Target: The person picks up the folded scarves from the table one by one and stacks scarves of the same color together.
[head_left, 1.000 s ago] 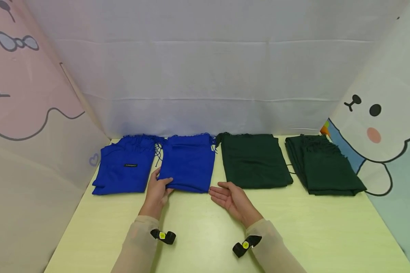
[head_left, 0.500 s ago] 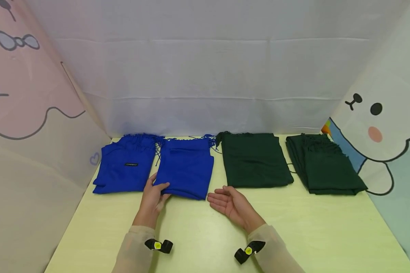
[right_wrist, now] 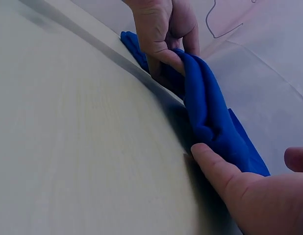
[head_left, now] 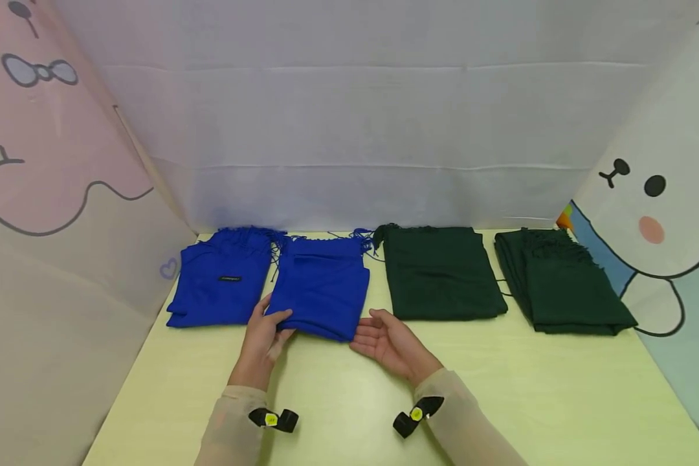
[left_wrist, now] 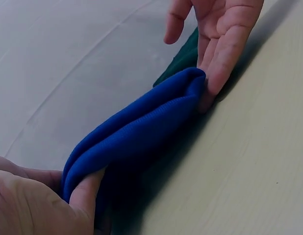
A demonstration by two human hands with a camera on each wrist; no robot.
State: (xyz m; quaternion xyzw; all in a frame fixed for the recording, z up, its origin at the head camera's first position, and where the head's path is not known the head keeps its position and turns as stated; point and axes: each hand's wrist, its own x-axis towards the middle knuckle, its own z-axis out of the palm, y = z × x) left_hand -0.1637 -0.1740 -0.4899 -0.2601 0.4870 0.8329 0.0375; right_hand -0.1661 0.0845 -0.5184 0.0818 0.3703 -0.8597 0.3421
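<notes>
A blue folded scarf (head_left: pixel 324 289) with a fringed far edge lies second from the left. At its near left corner, my left hand (head_left: pixel 261 341) pinches the folded layers, thumb on top and fingers beneath. The left wrist view shows the scarf's near fold (left_wrist: pixel 137 128) raised over the tabletop between both hands. My right hand (head_left: pixel 394 344) is at the near right corner, palm up, its fingers straight and the fingertips right at the cloth. In the right wrist view the right index finger (right_wrist: pixel 215 166) lies along the underside of the blue fold.
Left of it lies another blue folded scarf (head_left: pixel 224 285) with a dark label. To the right are two dark green folded scarves, one squarish (head_left: pixel 443 275) and one slanted (head_left: pixel 571 285). A white cloth wall (head_left: pixel 349 129) stands behind the pale yellow table (head_left: pixel 338 414).
The gripped blue scarf has been drawn a little toward me by the left hand. My right hand first shifted back with it, then came in closer to its right corner.
</notes>
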